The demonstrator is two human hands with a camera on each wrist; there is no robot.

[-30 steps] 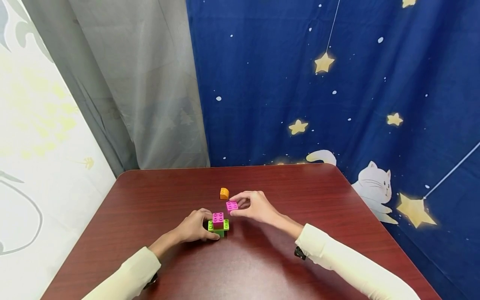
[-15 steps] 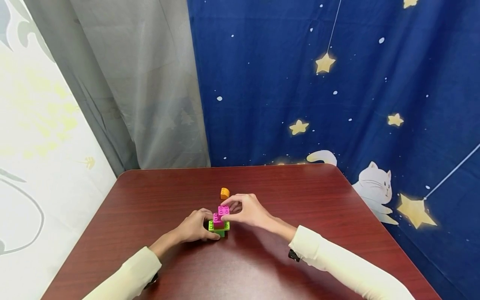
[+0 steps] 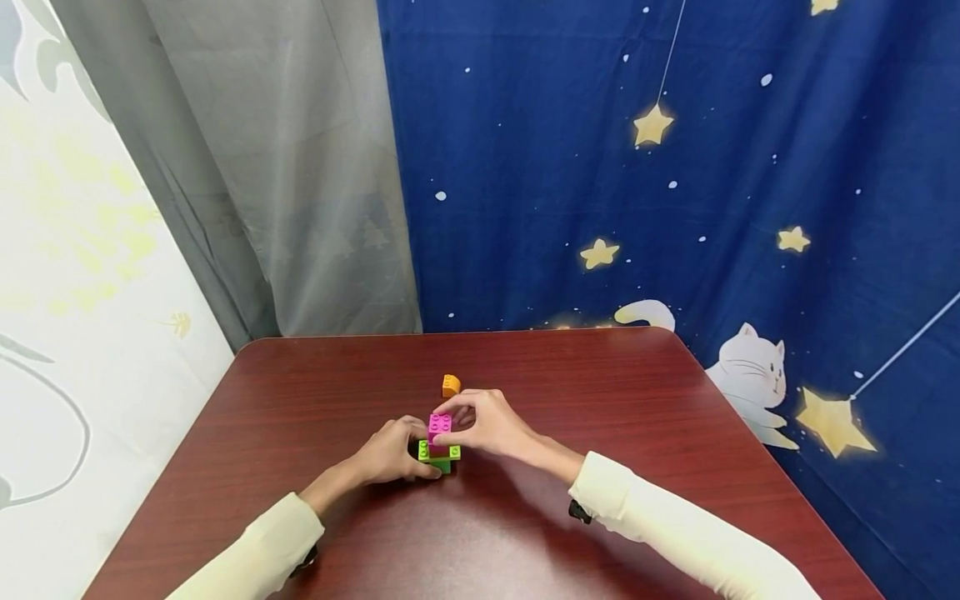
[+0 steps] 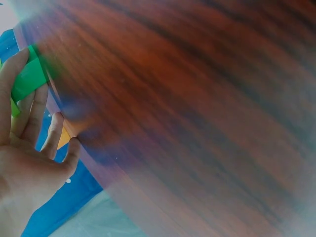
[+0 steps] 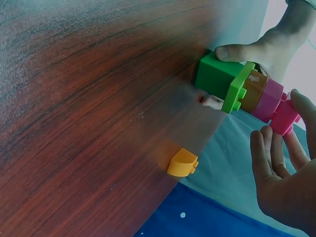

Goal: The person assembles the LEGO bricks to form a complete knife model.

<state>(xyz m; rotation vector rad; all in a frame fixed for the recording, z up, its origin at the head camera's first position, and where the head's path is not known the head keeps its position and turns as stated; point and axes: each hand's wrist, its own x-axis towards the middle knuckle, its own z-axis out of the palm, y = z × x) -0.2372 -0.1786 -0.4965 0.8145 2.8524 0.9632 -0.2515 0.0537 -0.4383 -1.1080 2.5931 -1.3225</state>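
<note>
While the left hand (image 3: pixel 390 454) curls round the base of the block stack (image 3: pixel 438 450) near the middle of the table (image 3: pixel 300 392) | right hand (image 3: pixel 487 425) pinches the top pink brick (image 3: pixel 440 422), seated on the stack | orange block (image 3: pixel 450 385) sits just behind, toward the table's far edge.

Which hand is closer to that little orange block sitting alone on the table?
Right. The right hand sits just in front of the orange block; the left hand is farther off, gripping the base of the stack.
</note>
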